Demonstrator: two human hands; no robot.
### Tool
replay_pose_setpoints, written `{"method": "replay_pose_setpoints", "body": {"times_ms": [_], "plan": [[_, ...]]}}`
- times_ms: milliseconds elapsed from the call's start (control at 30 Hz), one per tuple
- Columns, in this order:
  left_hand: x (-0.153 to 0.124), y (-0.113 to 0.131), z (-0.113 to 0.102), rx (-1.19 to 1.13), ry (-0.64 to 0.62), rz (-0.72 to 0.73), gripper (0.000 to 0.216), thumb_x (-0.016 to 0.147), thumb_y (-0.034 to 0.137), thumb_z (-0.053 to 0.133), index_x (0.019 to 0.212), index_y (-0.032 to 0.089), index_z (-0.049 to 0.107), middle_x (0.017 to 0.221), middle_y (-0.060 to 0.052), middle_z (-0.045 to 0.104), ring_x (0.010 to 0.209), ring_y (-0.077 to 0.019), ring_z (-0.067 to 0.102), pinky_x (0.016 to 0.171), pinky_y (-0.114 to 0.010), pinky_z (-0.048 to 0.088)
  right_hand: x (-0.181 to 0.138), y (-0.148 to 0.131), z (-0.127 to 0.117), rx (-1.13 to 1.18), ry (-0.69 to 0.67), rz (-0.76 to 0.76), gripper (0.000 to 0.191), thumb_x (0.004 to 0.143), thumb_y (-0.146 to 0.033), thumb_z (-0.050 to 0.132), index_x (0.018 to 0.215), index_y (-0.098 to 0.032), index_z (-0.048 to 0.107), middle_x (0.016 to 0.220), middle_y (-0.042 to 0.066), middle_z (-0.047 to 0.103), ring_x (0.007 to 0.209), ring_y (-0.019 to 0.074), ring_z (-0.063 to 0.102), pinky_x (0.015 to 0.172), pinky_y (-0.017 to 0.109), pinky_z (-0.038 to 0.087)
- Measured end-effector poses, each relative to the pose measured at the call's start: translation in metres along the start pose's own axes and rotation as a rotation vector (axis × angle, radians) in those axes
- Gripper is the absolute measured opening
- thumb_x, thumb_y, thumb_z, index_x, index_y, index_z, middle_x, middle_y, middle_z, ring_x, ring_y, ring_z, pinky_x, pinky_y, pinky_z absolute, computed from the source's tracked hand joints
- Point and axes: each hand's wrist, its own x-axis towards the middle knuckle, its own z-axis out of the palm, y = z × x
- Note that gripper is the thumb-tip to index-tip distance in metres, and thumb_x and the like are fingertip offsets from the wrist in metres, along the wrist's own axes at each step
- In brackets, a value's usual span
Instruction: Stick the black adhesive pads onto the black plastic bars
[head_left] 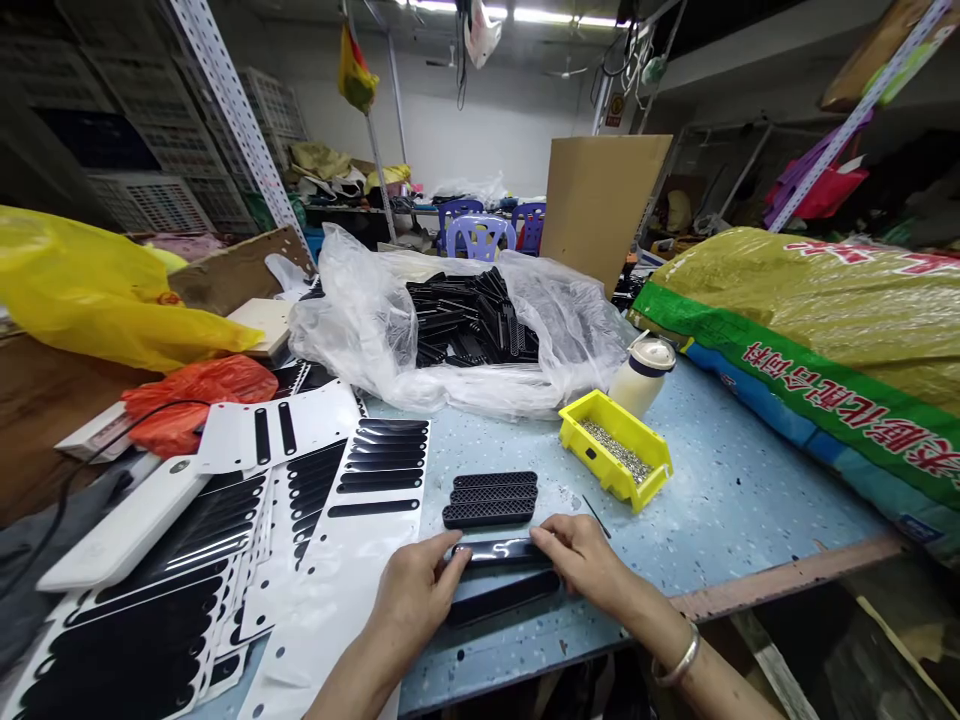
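Observation:
Between my two hands lies a glossy black strip (499, 552), its ends pinched by my left hand (416, 595) and my right hand (581, 560). Just nearer to me, a matte black bar (504, 600) rests on the table, its right end close to my right hand. Beyond the strip, three black bars with a lattice pattern (491, 498) sit side by side. Left of my left hand is a white backing sheet (375, 540) carrying several glossy black adhesive strips (386, 455). A thin dark tool (596, 515) lies past my right hand.
A yellow bin (574, 455) of small metal parts stands on the blue table (720, 480), beside a cream lidded container (641, 375). Clear plastic (480, 385) surrounds a heap of black bars (472, 315). A bulky printed sack (810, 340) is right; more strip sheets (127, 640) lie left.

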Motion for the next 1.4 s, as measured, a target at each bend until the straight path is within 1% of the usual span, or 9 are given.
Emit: {"method": "replay_pose_setpoints", "body": {"times_ms": [167,367,567,633,767,967,1067,1200,1400], "plan": [[0.006,-0.003,0.006,-0.383,-0.154,-0.2,0.029,0.076,0.042,0.061,0.078,0.017,0.076,0.055,-0.001,0.067,0.043,-0.0155,0.059,0.048,-0.026,0.046,0.005,-0.005,0.006,-0.156,0.091,0.027,0.024,0.068,-0.036,0.072,0.059,-0.017,0.061,0.046,-0.007,0.038,0.047,0.0097,0.037,0.045,0.023,0.024],[0.006,-0.007,0.006,-0.569,-0.158,-0.286,0.027,0.066,0.041,0.069,0.072,0.015,0.074,0.053,0.0,0.063,0.041,-0.0148,0.059,0.045,-0.025,0.046,0.003,0.003,0.001,0.002,-0.031,0.066,0.019,0.075,-0.033,0.059,0.065,-0.017,0.061,0.046,-0.007,0.04,0.043,0.0101,0.04,0.042,0.022,0.027],[0.009,-0.006,0.004,-0.553,-0.172,-0.256,0.027,0.068,0.041,0.067,0.074,0.015,0.074,0.053,0.001,0.063,0.04,-0.014,0.06,0.045,-0.024,0.047,0.003,0.002,-0.007,0.061,-0.17,0.12,0.035,0.085,-0.045,0.043,0.066,-0.019,0.055,0.05,-0.003,0.053,0.038,0.0121,0.05,0.039,0.022,0.034],[0.01,-0.006,0.004,-0.537,-0.184,-0.249,0.028,0.069,0.041,0.066,0.073,0.015,0.074,0.051,0.001,0.061,0.04,-0.0136,0.059,0.044,-0.023,0.045,0.003,-0.006,-0.01,-0.072,-0.125,0.039,0.044,0.089,-0.049,0.04,0.061,-0.019,0.055,0.048,-0.001,0.053,0.041,0.0132,0.052,0.043,0.024,0.035],[0.012,-0.005,0.003,-0.505,-0.213,-0.238,0.027,0.071,0.041,0.065,0.071,0.015,0.073,0.047,0.002,0.058,0.039,-0.0135,0.059,0.042,-0.022,0.041,0.002,-0.027,-0.009,-0.606,0.045,-0.19,0.056,0.093,-0.055,0.039,0.062,-0.017,0.067,0.06,0.009,0.069,0.065,0.0222,0.066,0.059,0.029,0.038],[0.012,-0.005,0.003,-0.497,-0.201,-0.207,0.027,0.071,0.041,0.064,0.072,0.015,0.073,0.048,0.003,0.059,0.039,-0.0133,0.059,0.042,-0.021,0.041,0.008,-0.045,0.012,-0.863,0.083,-0.18,0.065,0.086,-0.071,0.044,0.073,-0.015,0.075,0.076,0.018,0.074,0.075,0.0294,0.069,0.061,0.032,0.039],[0.011,-0.005,0.004,-0.514,-0.194,-0.217,0.027,0.071,0.041,0.064,0.071,0.015,0.073,0.05,0.002,0.06,0.039,-0.0132,0.059,0.041,-0.021,0.041,0.014,-0.044,0.017,-0.822,0.062,-0.127,0.062,0.08,-0.072,0.052,0.072,-0.014,0.075,0.076,0.017,0.074,0.074,0.0293,0.068,0.059,0.031,0.037],[0.011,-0.006,0.004,-0.546,-0.193,-0.249,0.027,0.069,0.04,0.065,0.07,0.014,0.073,0.052,0.001,0.062,0.038,-0.0129,0.058,0.041,-0.022,0.041,0.018,-0.03,0.009,-0.612,0.014,-0.021,0.043,0.08,-0.054,0.063,0.062,-0.017,0.073,0.061,0.008,0.07,0.059,0.0193,0.061,0.051,0.027,0.031],[0.012,-0.004,0.0,-0.505,-0.221,-0.238,0.028,0.071,0.041,0.063,0.071,0.014,0.073,0.051,0.001,0.06,0.041,-0.0143,0.06,0.044,-0.023,0.042,0.012,-0.005,-0.005,-0.293,0.041,-0.13,0.028,0.08,-0.036,0.062,0.069,-0.013,0.073,0.057,0.002,0.064,0.057,0.0143,0.053,0.053,0.024,0.033]]}}
